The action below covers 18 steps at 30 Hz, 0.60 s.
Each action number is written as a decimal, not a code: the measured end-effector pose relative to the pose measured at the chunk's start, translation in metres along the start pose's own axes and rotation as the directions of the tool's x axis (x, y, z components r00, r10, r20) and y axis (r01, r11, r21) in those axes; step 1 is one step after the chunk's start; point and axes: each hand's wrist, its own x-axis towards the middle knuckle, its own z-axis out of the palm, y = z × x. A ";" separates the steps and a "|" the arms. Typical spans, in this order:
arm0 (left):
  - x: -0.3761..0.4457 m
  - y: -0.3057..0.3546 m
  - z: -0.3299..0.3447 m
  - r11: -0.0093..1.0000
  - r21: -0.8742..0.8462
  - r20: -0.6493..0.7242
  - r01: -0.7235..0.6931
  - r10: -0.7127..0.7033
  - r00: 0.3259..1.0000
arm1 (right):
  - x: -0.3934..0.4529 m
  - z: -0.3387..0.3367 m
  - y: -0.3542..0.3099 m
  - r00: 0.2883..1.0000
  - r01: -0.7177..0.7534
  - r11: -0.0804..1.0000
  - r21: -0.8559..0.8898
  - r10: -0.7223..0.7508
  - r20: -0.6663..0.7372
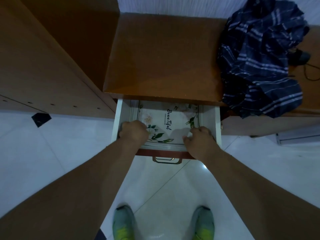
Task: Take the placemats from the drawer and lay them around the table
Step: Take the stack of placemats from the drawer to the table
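mats [168, 126]: stacked flat in drawer, floral print w/ "Beautiful" script on top; edges of several showing at front, so prob. whole pile to lift at once.
drawer [217, 122]: pulled out under cabinet top, far part of mats hidden beneath it; open enough for both hands.
left hand [133, 131]: down in drawer at left edge of stack, fingers curled under & out of sight; looks clamped on mats, one side taken for even lift.
right hand [200, 139]: at right front corner, fingers bent onto top mat, thumb near front edge; pinching or just pressing, can't tell.
handle [167, 160]: on drawer front, between forearms, untouched.
cabinet top [162, 54]: bare wood over drawer.
cloth [263, 56]: dark striped, heaped at right end of top, well apart from hands.
shoes [123, 224]: on tile floor, squared to drawer, close stance for two-handed pull.
table: not in view.
stage: early, judged; nothing laid yet.
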 end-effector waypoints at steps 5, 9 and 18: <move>-0.012 -0.008 0.000 0.944 -0.319 -0.188 -0.086 0.026 0.982 | 0.001 -0.001 0.010 0.997 0.031 0.992 0.121 -0.022 -0.078; -0.012 -0.008 0.001 0.906 -0.416 -0.248 -0.079 -0.029 0.968 | -0.003 0.000 0.013 0.988 0.064 0.983 0.170 -0.038 -0.150; 0.004 -0.006 0.003 0.875 -0.484 -0.111 -0.036 -0.020 0.994 | -0.005 0.000 0.019 0.964 0.123 0.953 0.276 -0.048 -0.262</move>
